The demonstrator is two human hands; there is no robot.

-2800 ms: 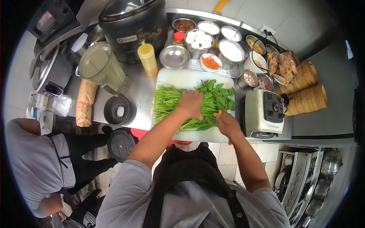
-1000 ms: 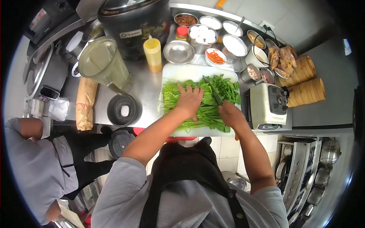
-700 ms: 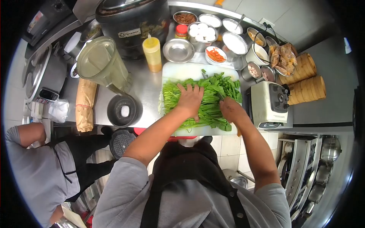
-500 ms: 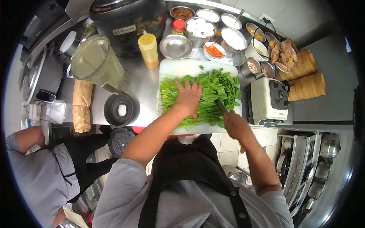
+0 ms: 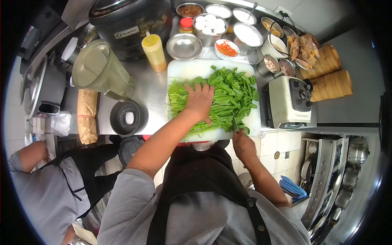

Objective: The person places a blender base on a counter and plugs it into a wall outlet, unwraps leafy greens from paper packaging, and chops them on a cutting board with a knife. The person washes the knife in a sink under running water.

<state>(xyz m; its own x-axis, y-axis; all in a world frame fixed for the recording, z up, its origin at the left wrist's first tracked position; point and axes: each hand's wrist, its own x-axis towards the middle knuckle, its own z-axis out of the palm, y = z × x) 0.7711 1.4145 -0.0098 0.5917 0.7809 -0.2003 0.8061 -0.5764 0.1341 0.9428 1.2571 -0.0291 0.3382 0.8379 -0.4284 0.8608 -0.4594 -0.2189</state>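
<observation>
A pile of leafy greens (image 5: 232, 87) with long stems covers much of the white cutting board (image 5: 183, 67). My left hand (image 5: 200, 104) lies spread over the stems, pressing on them with its fingers apart. My right hand (image 5: 244, 148) is closed around the handle of a knife (image 5: 235, 125). The blade points away from me, at the near edge of the leaves. Some of it is hidden among the greens.
Behind the board stand a metal plate (image 5: 184, 46), a bowl of carrot strips (image 5: 227, 49) and a pot of eggs (image 5: 210, 26). A blender base (image 5: 288, 102) sits right; a blender jug (image 5: 98, 69) and black bowl (image 5: 126, 118) left. Another person (image 5: 49, 183) stands left.
My right hand has drawn the knife toward me, from the middle of the greens to their near edge. My left hand stays on the stems. The view has shifted slightly.
</observation>
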